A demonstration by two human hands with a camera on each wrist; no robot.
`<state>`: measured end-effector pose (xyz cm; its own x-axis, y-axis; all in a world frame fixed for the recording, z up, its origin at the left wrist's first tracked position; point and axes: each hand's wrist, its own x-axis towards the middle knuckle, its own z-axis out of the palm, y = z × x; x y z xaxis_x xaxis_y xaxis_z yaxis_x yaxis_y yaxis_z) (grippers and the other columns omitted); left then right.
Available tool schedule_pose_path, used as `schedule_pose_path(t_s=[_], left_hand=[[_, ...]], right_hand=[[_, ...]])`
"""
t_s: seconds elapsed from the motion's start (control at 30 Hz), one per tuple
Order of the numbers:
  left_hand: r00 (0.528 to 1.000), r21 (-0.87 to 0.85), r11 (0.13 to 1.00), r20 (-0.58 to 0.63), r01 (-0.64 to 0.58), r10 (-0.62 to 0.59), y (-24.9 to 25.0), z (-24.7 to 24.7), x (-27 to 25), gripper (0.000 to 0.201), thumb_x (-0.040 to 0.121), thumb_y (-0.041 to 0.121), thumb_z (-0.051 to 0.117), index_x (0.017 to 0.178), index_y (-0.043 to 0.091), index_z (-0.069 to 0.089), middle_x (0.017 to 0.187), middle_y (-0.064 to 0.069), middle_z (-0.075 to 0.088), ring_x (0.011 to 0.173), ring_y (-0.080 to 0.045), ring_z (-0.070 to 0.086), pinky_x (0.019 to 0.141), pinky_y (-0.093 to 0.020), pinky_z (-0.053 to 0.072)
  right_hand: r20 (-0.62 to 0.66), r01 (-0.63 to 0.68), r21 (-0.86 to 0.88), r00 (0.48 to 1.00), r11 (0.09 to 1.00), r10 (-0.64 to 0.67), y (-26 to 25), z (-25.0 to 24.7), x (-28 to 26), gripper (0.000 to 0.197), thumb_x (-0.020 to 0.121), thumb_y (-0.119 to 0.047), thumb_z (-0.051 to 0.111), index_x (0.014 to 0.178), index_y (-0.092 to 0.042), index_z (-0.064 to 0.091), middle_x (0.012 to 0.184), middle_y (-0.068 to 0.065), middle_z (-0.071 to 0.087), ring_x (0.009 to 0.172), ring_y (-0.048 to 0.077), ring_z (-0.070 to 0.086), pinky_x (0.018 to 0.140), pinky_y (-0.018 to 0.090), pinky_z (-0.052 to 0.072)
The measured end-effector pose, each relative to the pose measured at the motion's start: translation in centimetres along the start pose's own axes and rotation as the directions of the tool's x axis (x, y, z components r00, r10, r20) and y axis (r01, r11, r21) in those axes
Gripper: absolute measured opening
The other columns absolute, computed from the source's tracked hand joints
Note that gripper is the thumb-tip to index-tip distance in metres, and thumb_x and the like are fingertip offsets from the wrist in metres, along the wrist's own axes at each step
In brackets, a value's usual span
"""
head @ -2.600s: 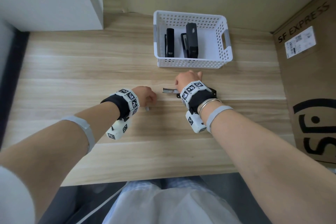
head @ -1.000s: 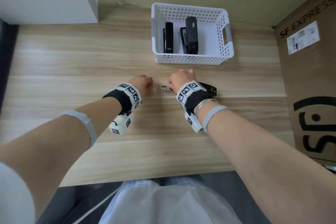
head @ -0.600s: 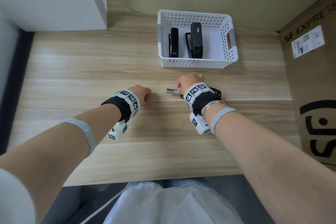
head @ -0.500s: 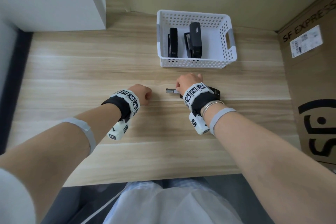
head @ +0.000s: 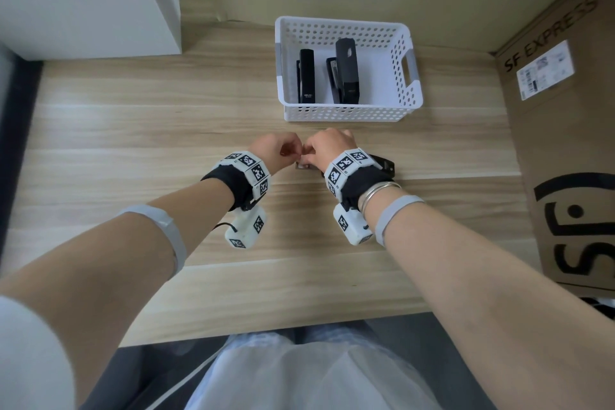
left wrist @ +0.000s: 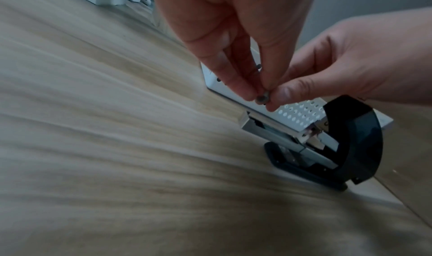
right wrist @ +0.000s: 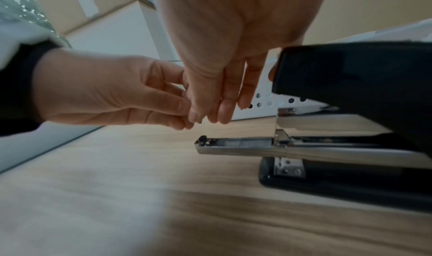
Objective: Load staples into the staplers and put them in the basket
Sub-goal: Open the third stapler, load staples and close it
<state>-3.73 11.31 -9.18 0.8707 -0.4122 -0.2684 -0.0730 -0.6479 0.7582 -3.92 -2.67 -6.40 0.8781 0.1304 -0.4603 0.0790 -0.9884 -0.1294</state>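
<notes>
Head view: two staplers (head: 327, 76) already in basket (head: 412, 90); third stapler (right wrist: 327, 145) open just before it, my left hand (head: 274, 151) and right hand (head: 327, 148) fingers pinching staples (left wrist: 261, 99), unloaded.

Both wrists: black fabric wrist wraps (head: 238, 185) w/ rings of white cube blocks (head: 249, 167) bearing black-white square marker codes; white cam pods (head: 245, 230) hang below, thin black cable on left one. Pale grey forearm bands (head: 397, 210). Silver bangles (head: 377, 192) on right wrist. White short sleeve (head: 30, 353), light skirt/apron over lap (head: 299, 376).

Head cam looks down; wrist cams low, close, blurry; all share stapler (right wrist: 327, 147).
</notes>
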Motion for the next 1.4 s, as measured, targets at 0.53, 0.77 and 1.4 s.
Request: schedule_pose_path(t_s=[0.53, 0.77, 1.4], left_hand=[[0.991, -0.137, 0.981, -0.006, 0.133, -0.135, -1.2, 0.4, 0.0, 0.029, 0.080, -0.002, 0.060, 0.066, 0.019, 0.045, 0.085, -0.005, 0.061, 0.065, -0.008, 0.062, 0.061, -0.016, 0.045], [0.977, 0.086, 0.976, 0.054, 0.201, -0.206, -1.5, 0.7, -0.5, 0.017, 0.085, 0.004, 0.049, 0.098, 0.002, 0.061, 0.104, -0.021, 0.067, 0.077, -0.025, 0.058, 0.075, -0.031, 0.049], [0.958, 0.205, 0.959, 0.166, 0.197, -0.232, 0.3, 0.9, -0.2, 0.028, 0.094, 0.014, 0.040, 0.105, 0.001, 0.062, 0.107, -0.023, 0.065, 0.090, -0.033, 0.057, 0.084, -0.035, 0.047]], right_hand=[[-0.031, 0.085, -0.103, 0.996, 0.991, -0.089, 0.0, 0.4, -0.5, 0.021, 0.090, -0.037, 0.054, 0.102, -0.029, 0.070, 0.105, -0.008, 0.069, 0.114, 0.018, 0.050, 0.098, 0.039, 0.031], [0.022, 0.124, -0.284, 0.992, 0.951, -0.122, -0.6, 1.0, -0.3, 0.022, 0.092, -0.028, 0.051, 0.097, -0.023, 0.072, 0.102, -0.005, 0.069, 0.115, 0.016, 0.047, 0.098, 0.036, 0.029], [0.082, -0.183, -0.090, 0.978, 0.979, 0.190, 3.3, -1.6, 1.4, 0.027, 0.095, -0.008, 0.044, 0.112, -0.007, 0.065, 0.118, 0.013, 0.065, 0.108, 0.031, 0.062, 0.097, 0.043, 0.049]])
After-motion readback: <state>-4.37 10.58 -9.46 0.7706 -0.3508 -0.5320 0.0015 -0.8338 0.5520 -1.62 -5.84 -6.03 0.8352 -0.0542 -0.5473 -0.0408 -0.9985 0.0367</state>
